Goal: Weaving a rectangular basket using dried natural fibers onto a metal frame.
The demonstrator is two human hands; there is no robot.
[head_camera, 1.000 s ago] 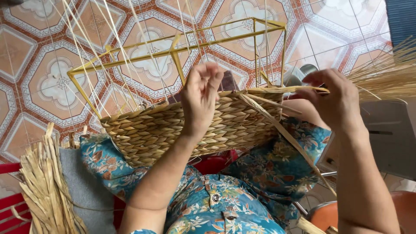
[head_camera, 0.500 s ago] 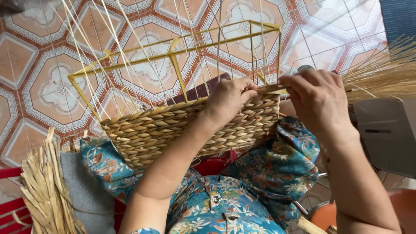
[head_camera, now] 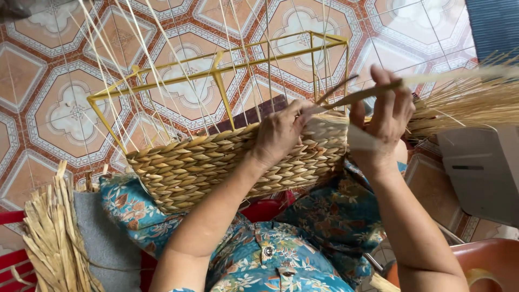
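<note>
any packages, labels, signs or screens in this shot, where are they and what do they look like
No packages, labels, signs or screens that I can tell.
Nearest candidate: a grey-white boxy object at the right edge, beside the right hand; plain, with one dark slot, nothing readable.
Everything else is the woven basket on a yellow frame, held at its rim by the left hand, above a patterned tile floor.

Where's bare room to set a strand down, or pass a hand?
Bare tiled floor lies left of the yellow frame. The basket fills the lap; both the left hand and the right hand crowd its right end. The straw bundle fills the lower left.
</note>
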